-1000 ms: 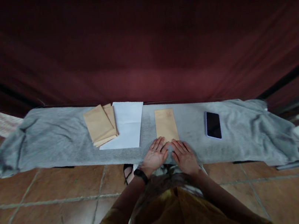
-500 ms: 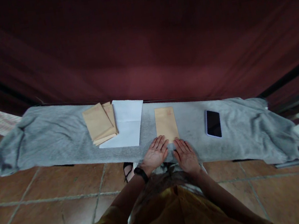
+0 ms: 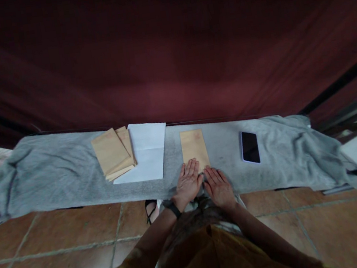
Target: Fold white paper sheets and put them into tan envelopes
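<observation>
A tan paper envelope (image 3: 193, 144) with a faint reddish mark near its top right corner lies flat on the grey cloth (image 3: 220, 145) before me. My left hand (image 3: 188, 181), a dark band at its wrist, rests flat with fingers stretched over the envelope's lower left part. On the lower right edge lie the fingertips of my right hand (image 3: 218, 186), its fingers out straight. Both palms face down and grip nothing. The envelope's bottom edge is partly hidden under my fingers.
Several more tan envelopes (image 3: 110, 151) form a loose pile at the left, overlapping a creased white paper sheet (image 3: 149, 151). A phone (image 3: 250, 147) with a dark screen lies to the right. Behind the cloth-covered surface hangs a dark red curtain (image 3: 170, 81). Tiled floor (image 3: 62, 232) shows below.
The whole view has shifted slightly, so things appear a little further left. My left hand has slid slightly up over the envelope; my right hand stays at its lower edge.
</observation>
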A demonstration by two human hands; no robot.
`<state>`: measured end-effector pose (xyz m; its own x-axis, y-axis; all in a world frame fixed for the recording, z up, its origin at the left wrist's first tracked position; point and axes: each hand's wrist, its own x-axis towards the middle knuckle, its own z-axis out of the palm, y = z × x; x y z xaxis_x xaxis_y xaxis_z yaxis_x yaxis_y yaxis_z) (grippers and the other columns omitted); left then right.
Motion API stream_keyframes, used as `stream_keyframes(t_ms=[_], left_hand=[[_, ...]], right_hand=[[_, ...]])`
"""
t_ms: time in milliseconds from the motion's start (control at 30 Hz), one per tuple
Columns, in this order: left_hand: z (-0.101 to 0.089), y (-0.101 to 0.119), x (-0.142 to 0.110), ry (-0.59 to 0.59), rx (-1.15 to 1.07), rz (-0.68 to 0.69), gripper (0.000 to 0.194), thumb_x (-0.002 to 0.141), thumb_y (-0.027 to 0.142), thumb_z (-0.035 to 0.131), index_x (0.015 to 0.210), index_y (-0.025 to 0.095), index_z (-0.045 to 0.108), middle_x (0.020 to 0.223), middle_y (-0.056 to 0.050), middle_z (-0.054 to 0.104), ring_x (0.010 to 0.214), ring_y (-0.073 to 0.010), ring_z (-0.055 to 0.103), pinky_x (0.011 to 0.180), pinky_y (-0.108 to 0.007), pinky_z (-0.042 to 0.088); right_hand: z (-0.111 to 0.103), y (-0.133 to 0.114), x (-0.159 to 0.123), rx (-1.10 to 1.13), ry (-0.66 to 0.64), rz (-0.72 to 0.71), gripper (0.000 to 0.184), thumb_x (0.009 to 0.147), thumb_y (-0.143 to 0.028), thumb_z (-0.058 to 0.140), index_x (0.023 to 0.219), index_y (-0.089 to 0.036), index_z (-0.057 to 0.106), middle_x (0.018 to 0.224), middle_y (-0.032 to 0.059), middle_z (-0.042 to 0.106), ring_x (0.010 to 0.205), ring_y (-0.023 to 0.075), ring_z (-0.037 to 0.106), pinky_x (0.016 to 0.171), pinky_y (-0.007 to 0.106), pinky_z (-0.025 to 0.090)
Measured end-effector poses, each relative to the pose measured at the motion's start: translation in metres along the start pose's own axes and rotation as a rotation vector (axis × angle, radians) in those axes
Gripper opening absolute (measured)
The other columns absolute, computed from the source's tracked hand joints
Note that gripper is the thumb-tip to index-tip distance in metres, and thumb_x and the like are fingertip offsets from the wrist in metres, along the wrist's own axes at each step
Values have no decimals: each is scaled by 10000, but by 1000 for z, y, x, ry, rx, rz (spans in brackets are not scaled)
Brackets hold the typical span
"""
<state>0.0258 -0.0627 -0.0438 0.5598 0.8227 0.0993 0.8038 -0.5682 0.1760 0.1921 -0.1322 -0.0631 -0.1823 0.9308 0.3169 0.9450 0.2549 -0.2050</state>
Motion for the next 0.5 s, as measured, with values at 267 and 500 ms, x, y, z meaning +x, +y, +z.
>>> stream_keyframes(t_ms=[267,500], left_hand=[[11,-3,42,3,-7,-86,633,1055,403,290,1602,86,262,1677,-143,284,1576,-249,192,1293,-489,164],[16,-11,76,2,17,-120,711,1044,479,308,1603,46,235,1680,-190,250,1584,-288,147,1287,-531,132]], right_hand=[[-3,-1,3,19,-12,5,518,1049,-292,430,1544,-136,445,1528,131,533,1434,254,478,1236,470,286],[-8,-3,6,42,-39,15,485,1057,-300,429,1514,-146,485,1520,120,549,1441,244,464,1238,470,284]])
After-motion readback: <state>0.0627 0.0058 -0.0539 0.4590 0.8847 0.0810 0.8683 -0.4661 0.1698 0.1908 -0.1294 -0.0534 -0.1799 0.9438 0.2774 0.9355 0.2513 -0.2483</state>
